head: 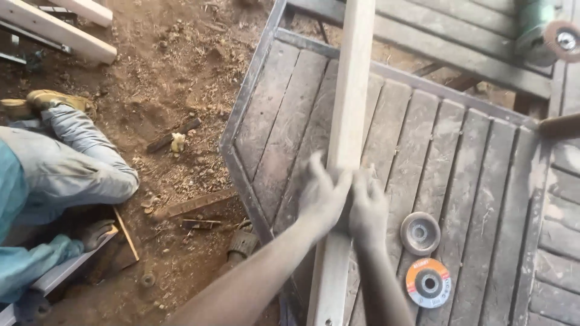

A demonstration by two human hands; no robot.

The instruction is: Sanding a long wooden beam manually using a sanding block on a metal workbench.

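Far left, lower: another person crouches on the dirt ground (181, 72), in grey trousers (72, 169), a teal sleeve (30, 265) and a tan boot (54, 99). That person's gloved hand (96, 232) rests on a pale board (54, 278) near the bottom left corner. Top left: two pale timber lengths (60, 30) lie on the dirt. Scattered on the ground between that person and the bench: a dark stick (172, 136), a flat rusty bar (196, 203), sawdust and small debris.

Centre: a slatted wooden workbench top (459, 163) in a grey metal frame (241, 115), dusty. A long pale wooden plank (347, 121) lies across it, running from the top edge of view down to the bottom edge.

Left hand (323, 196): motion-blurred, fingers spread and loosely curled, palm against the left edge of the plank. It touches the wood; whether the fingers close around it I cannot tell.

Right hand (367, 208): just beside the left hand, on the right side of the plank, fingers pointing up and partly spread, pressed on or against the plank face. No full clasp visible; blur hides the fingertips. Both forearms are dust-coated.

Right of the hands, on the slats: a grey flap disc (420, 233), and just below it an orange-and-grey grinding disc (428, 282), the two close but apart. Top right corner: a green angle grinder (544, 30) with a worn disc fitted, lying on the bench. Right edge: a dark handle-like end (559, 125), unidentifiable.
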